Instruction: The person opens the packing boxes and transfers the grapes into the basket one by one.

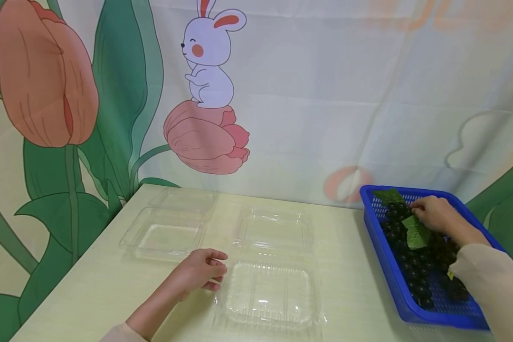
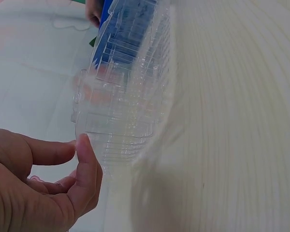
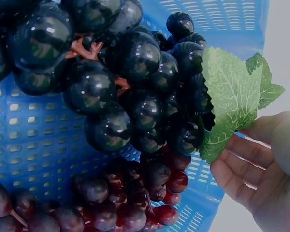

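Observation:
My right hand (image 1: 433, 213) reaches into the blue basket (image 1: 382, 266) and pinches the leafy top end of a bunch of black grapes (image 1: 410, 270). In the right wrist view, green leaves (image 3: 232, 96) partly hide the fingertips of that hand (image 3: 261, 164); dark round grapes (image 3: 135, 58) hang beside them. Below lies a bunch of reddish grapes (image 3: 116, 208). My left hand (image 1: 201, 270) hovers at the left side of an open clear plastic clamshell box (image 1: 269, 289), fingers loosely curled. Its fingertips are near the box's edge (image 2: 111, 125); contact is unclear.
A second open clear clamshell box (image 1: 166, 237) stands at the back left of the pale wooden table (image 1: 342, 266). Behind the table hangs a cloth (image 1: 303, 118) printed with a rabbit and tulips. The basket's raised walls surround the grapes at the right.

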Demonstrator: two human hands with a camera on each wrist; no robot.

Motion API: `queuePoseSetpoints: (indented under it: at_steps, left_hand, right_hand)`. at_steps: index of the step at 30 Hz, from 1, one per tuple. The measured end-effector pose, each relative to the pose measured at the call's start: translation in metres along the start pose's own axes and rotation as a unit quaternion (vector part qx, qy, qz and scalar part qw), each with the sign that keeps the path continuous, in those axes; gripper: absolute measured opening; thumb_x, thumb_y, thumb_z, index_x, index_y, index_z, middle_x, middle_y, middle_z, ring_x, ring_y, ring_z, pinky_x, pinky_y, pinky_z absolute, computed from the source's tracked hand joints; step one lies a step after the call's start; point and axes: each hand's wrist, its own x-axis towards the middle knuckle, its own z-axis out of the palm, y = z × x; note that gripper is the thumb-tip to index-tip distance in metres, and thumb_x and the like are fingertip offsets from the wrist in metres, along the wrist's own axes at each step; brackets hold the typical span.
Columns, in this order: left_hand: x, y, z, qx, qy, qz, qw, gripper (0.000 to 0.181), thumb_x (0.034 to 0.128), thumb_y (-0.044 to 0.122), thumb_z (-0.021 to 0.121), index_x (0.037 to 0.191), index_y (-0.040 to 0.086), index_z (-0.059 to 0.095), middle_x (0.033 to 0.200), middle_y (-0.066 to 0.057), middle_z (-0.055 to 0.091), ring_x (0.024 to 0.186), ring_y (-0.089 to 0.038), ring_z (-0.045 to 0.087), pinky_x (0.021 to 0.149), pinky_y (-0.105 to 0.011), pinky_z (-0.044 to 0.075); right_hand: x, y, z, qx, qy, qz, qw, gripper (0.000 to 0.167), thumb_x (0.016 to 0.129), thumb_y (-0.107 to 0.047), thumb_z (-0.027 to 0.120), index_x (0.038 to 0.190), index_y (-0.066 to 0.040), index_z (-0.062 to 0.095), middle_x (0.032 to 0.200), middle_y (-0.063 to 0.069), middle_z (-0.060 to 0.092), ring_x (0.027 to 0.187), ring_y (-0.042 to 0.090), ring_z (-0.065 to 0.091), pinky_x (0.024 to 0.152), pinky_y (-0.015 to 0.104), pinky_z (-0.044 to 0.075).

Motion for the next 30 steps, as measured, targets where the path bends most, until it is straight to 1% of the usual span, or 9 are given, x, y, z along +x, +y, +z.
queuePoseSetpoints:
  at_steps: [7, 11, 14, 18, 25, 30]
  left_hand:
    - [0.003, 0.0, 0.002, 0.003, 0.004, -0.001, 1.0, 0.036, 0.096, -0.004, 0.063, 0.131, -0.011, 0.058, 0.093, -0.012, 0.06, 0.081, -0.024, 0.06, 0.068, -0.036, 0.06]
    - [0.006, 0.002, 0.003, 0.004, 0.005, 0.001, 1.0, 0.036, 0.0968, -0.004, 0.062, 0.131, -0.011, 0.057, 0.094, -0.012, 0.06, 0.082, -0.025, 0.06, 0.068, -0.035, 0.06]
    - [0.008, 0.004, 0.004, 0.005, 0.008, -0.003, 1.0, 0.035, 0.0972, -0.004, 0.062, 0.131, -0.011, 0.057, 0.094, -0.013, 0.06, 0.082, -0.025, 0.06, 0.067, -0.034, 0.06]
    - [0.012, 0.006, 0.005, 0.006, 0.009, -0.009, 0.9999, 0.034, 0.0978, -0.004, 0.063, 0.131, -0.011, 0.058, 0.095, -0.013, 0.061, 0.082, -0.025, 0.061, 0.068, -0.034, 0.06]
    - [0.021, 0.01, 0.007, 0.018, 0.011, -0.008, 0.9997, 0.034, 0.098, -0.004, 0.063, 0.131, -0.012, 0.057, 0.096, -0.014, 0.061, 0.082, -0.025, 0.061, 0.067, -0.033, 0.06]
    - [0.027, 0.012, 0.008, 0.019, 0.016, -0.006, 0.9997, 0.033, 0.0981, -0.004, 0.063, 0.13, -0.012, 0.057, 0.097, -0.015, 0.062, 0.083, -0.026, 0.061, 0.068, -0.034, 0.061]
  right_hand:
    - [-0.001, 0.002, 0.002, -0.004, 0.002, -0.002, 1.0, 0.033, 0.104, -0.002, 0.047, 0.125, 0.02, 0.059, 0.118, 0.041, 0.06, 0.052, 0.018, 0.047, 0.052, 0.035, 0.04]
    - [-0.001, 0.002, 0.002, -0.003, 0.0, -0.001, 1.0, 0.033, 0.104, -0.003, 0.048, 0.126, 0.019, 0.059, 0.119, 0.041, 0.06, 0.053, 0.018, 0.046, 0.052, 0.036, 0.04]
    - [-0.001, 0.001, 0.002, -0.003, 0.0, -0.001, 1.0, 0.033, 0.104, -0.003, 0.048, 0.126, 0.019, 0.059, 0.118, 0.04, 0.06, 0.053, 0.018, 0.046, 0.052, 0.036, 0.04]
    - [-0.001, 0.001, 0.002, -0.002, 0.002, 0.001, 1.0, 0.033, 0.104, -0.003, 0.048, 0.126, 0.019, 0.059, 0.116, 0.04, 0.061, 0.051, 0.018, 0.045, 0.051, 0.035, 0.039]
    - [0.0, 0.0, 0.002, -0.003, 0.002, 0.003, 1.0, 0.033, 0.104, -0.003, 0.048, 0.126, 0.019, 0.06, 0.116, 0.039, 0.062, 0.05, 0.017, 0.044, 0.05, 0.035, 0.039]
    - [-0.001, -0.001, 0.003, -0.005, 0.006, 0.003, 1.0, 0.034, 0.104, -0.004, 0.047, 0.126, 0.019, 0.059, 0.116, 0.039, 0.062, 0.048, 0.016, 0.044, 0.049, 0.035, 0.04]
